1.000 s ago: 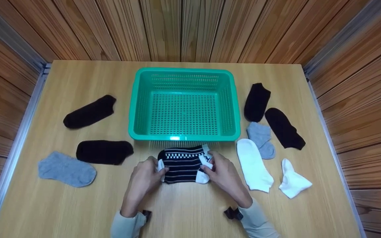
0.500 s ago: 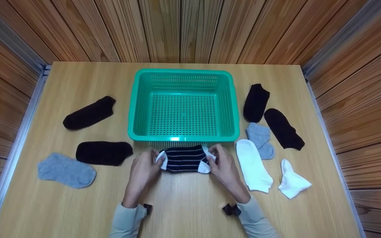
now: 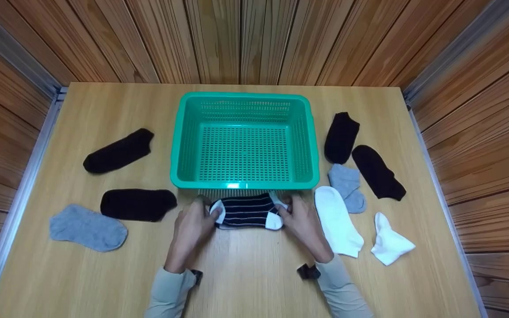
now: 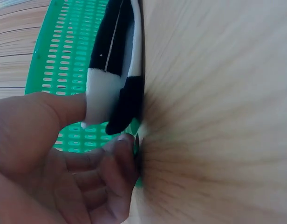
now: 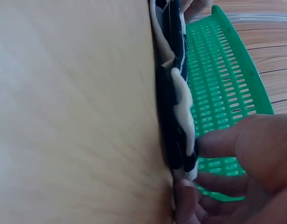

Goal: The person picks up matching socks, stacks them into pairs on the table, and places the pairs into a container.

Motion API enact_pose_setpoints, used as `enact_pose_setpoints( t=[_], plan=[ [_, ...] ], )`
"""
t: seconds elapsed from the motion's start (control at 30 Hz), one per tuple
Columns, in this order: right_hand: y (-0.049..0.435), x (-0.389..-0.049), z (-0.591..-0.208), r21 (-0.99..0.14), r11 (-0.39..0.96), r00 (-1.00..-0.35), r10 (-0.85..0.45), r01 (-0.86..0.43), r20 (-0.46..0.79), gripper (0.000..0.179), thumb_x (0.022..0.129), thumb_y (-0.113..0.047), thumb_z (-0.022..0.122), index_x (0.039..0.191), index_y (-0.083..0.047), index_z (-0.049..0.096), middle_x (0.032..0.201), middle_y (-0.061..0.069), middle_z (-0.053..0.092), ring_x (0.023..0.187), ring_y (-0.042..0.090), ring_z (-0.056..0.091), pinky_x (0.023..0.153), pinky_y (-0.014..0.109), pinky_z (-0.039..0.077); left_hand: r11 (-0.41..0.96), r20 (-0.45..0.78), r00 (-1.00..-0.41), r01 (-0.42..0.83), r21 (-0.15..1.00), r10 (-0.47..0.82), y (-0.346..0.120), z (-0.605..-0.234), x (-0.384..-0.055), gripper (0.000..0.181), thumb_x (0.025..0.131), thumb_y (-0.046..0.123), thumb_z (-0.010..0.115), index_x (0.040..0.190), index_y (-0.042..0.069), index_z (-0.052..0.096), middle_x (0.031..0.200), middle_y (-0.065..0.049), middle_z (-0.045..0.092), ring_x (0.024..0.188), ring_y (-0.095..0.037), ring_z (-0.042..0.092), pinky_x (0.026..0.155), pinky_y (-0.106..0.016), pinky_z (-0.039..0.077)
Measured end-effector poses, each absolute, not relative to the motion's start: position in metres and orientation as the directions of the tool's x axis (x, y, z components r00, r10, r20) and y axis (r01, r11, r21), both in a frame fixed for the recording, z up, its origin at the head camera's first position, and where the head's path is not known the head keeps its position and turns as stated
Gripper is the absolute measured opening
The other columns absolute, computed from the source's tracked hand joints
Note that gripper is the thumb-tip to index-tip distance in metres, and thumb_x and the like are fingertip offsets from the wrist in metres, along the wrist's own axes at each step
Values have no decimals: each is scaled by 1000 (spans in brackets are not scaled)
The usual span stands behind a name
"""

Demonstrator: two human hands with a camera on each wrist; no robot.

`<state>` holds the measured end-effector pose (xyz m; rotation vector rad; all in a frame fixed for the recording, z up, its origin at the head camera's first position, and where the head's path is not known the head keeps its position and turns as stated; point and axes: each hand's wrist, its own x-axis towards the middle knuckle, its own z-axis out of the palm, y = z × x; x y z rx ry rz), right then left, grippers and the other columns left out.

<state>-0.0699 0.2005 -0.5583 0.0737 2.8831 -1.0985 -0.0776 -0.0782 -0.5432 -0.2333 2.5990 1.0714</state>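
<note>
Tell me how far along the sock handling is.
Looks done: two striped socks appear layered together. In hand: the left hand holds one end and the right hand the other, in front of the green basket. Apparently left: black socks, grey socks and white socks, lying unpaired at the sides.

wooden table bears basket, socks

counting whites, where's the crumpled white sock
In the head view, the crumpled white sock lies at the right of the table, just right of the flat white sock.
</note>
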Motion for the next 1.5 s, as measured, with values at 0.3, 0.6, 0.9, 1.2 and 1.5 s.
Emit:
enact_pose_setpoints(
  t=[0.3, 0.6, 0.9, 1.2, 1.5],
  plan=[
    [199, -73, -555, -661, 750, -996, -64, -9, -60, 51, 96, -23, 77, 139, -7, 56, 107, 8, 59, 99, 23, 52, 87, 41, 47, 677, -355, -934, -289, 676, -45, -78, -540, -78, 35, 103, 36, 66, 82, 9, 67, 63, 2, 43, 57, -15, 49, 53, -26, 35],
    [198, -73, -554, -692, 719, -988, -46, 68, -146, 25, 97, -16, 75, 115, -8, 60, 97, 6, 54, 89, 19, 49, 75, 32, 40, 608, -388, -920, -283, 741, 45, -77, -544, -80, 18, 101, 15, 68, 116, 6, 64, 99, -8, 63, 89, -21, 59, 79, -35, 50],
    [200, -72, -547, -757, 642, -982, -30, 123, -185, 20, 98, -18, 74, 112, -8, 63, 100, 6, 63, 87, 18, 55, 75, 31, 45, 543, -379, -924, -290, 788, 55, -80, -546, -77, 34, 98, 8, 70, 130, 7, 61, 115, -10, 66, 102, -23, 60, 97, -44, 53],
    [204, -72, -553, -795, 571, -966, -10, 207, -258, 33, 96, -15, 75, 125, -2, 66, 107, 10, 68, 90, 18, 60, 76, 27, 49, 566, -373, -926, -280, 775, 52, -84, -549, -74, 22, 100, 19, 71, 120, 10, 72, 97, -5, 66, 86, -19, 59, 77, -33, 48],
    [206, -70, -552, -825, 527, -969, -15, 203, -248, 25, 96, -14, 76, 119, -7, 68, 106, 9, 68, 89, 17, 61, 76, 24, 50, 548, -312, -949, -234, 803, 52, -87, -550, -73, 27, 100, 13, 67, 126, 5, 74, 99, -6, 70, 85, -17, 59, 75, -31, 48]
  ],
)
